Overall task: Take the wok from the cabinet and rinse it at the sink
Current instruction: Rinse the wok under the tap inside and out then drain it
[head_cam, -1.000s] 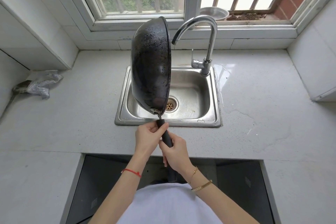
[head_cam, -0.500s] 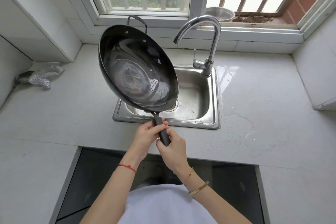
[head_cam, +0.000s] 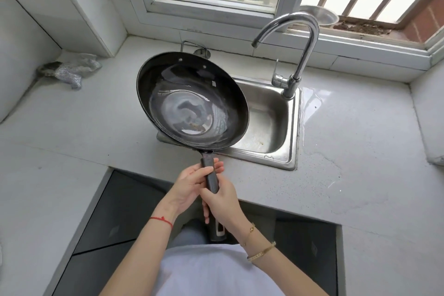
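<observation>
Pale speckled stone countertop [head_cam: 101, 127], L-shaped under a white-framed window [head_cam: 216, 0].
Landmark: stainless steel sink [head_cam: 271, 125], set into the countertop.
Behind the sink's right corner: chrome gooseneck faucet [head_cam: 305, 55].
Right of the sink: a wet patch [head_cam: 310, 98].
Far left of the sink: crumpled silver cloth [head_cam: 72, 71].
Over the sink's left half: black wok [head_cam: 192, 101], tilted, inside facing up.
Near side of the sink: left hand [head_cam: 189, 185] and right hand [head_cam: 223, 202], both wrapped around the wok's handle [head_cam: 211, 175].

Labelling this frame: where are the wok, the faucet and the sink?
wok [head_cam: 189, 106]: head view, inner bowl.
faucet [head_cam: 308, 38]: head view, curved neck.
sink [head_cam: 269, 125]: head view, bare basin floor.
</observation>
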`<state>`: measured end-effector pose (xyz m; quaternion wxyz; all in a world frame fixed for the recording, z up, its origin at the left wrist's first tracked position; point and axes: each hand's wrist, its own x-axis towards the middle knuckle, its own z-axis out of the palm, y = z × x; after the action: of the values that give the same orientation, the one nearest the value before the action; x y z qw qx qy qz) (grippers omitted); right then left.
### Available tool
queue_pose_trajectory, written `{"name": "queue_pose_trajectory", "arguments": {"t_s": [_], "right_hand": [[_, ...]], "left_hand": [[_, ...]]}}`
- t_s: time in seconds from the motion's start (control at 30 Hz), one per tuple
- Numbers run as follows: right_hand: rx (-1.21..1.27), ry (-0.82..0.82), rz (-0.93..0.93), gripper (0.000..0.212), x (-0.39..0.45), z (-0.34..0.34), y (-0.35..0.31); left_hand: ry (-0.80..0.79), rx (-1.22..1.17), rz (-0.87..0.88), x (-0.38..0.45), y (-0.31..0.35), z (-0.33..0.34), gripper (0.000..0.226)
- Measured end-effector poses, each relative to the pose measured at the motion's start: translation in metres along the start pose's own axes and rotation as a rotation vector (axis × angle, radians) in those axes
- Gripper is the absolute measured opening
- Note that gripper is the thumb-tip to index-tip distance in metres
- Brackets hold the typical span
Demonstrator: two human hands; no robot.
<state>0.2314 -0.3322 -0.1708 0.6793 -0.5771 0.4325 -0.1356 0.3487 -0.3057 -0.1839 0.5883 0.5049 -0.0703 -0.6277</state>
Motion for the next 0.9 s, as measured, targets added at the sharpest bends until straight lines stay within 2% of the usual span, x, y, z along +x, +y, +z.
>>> {"name": "queue_pose_trajectory", "arguments": {"t_s": [0.17, 0.33, 0.43, 0.57, 0.7, 0.9], "right_hand": [[-0.134, 0.046, -0.041, 0.004, -0.009, 0.007, 0.003], [-0.233, 0.104, -0.093, 0.019, -0.025, 0.028, 0.002], [-0.265, 0.157, -0.130, 0.012, -0.040, 0.052, 0.006], [-0.250, 0.246, -0.122, 0.006, -0.061, 0.096, 0.010], [-0.195, 0.340, -0.118, 0.010, -0.088, 0.137, 0.013], [-0.133, 0.516, -0.101, 0.014, -0.130, 0.174, 0.027]], "left_hand": [[-0.039, 0.037, -0.012, -0.011, 0.001, -0.007, 0.033], [-0.081, 0.060, -0.036, -0.029, 0.005, -0.022, 0.033], [-0.117, 0.044, -0.071, -0.046, 0.007, -0.037, 0.033], [-0.172, 0.084, -0.101, -0.072, 0.013, -0.066, 0.034], [-0.264, 0.210, -0.129, -0.099, 0.020, -0.092, 0.031], [-0.319, 0.304, -0.131, -0.138, 0.003, -0.105, 0.030]]}}
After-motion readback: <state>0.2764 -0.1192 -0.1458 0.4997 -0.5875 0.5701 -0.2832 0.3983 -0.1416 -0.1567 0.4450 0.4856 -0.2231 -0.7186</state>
